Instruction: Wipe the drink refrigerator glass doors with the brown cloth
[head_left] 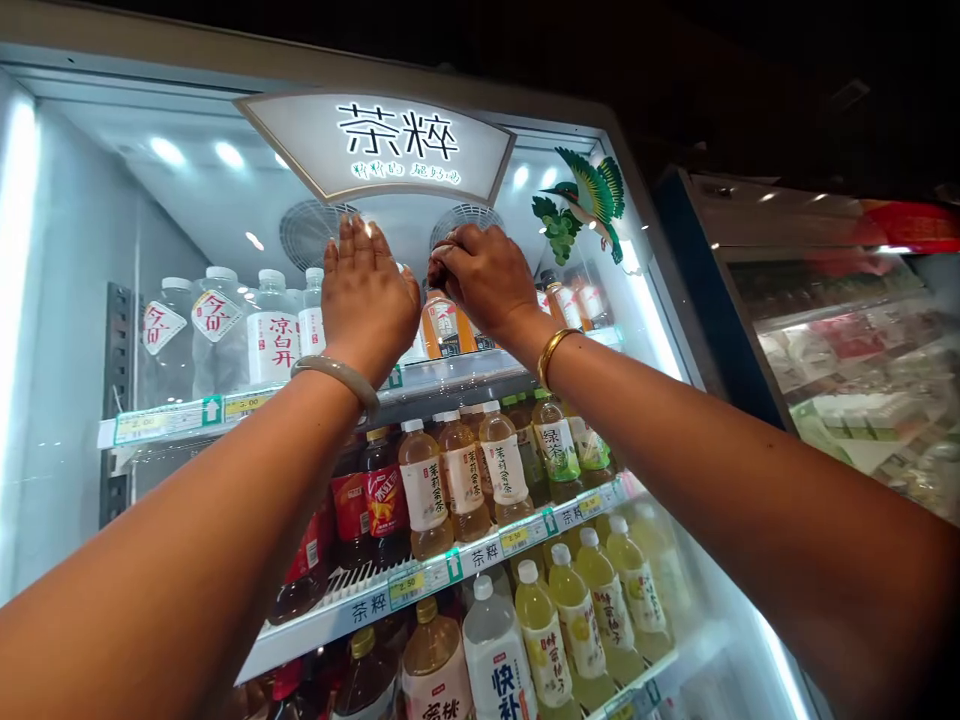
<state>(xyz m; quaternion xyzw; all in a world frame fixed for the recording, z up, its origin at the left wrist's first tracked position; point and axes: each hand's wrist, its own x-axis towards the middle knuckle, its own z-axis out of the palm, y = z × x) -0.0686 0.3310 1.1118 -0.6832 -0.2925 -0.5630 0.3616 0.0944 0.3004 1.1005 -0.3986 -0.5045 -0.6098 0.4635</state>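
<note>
Both my arms reach up into an open drinks fridge. My left hand (369,290), with a pale bangle on the wrist, is held flat with fingers together in front of the top shelf (450,385). My right hand (484,275), wearing a gold bangle, is closed over the cap of an orange tea bottle (442,328) standing on that top shelf. Large clear water bottles (217,330) with red-and-white labels stand to the left of my hands.
A lit sign (382,145) hangs at the fridge top. The second shelf (480,555) holds amber and green tea bottles (465,480) and dark red bottles. Yellow drinks (577,620) stand below. Another chilled case (847,340) is to the right.
</note>
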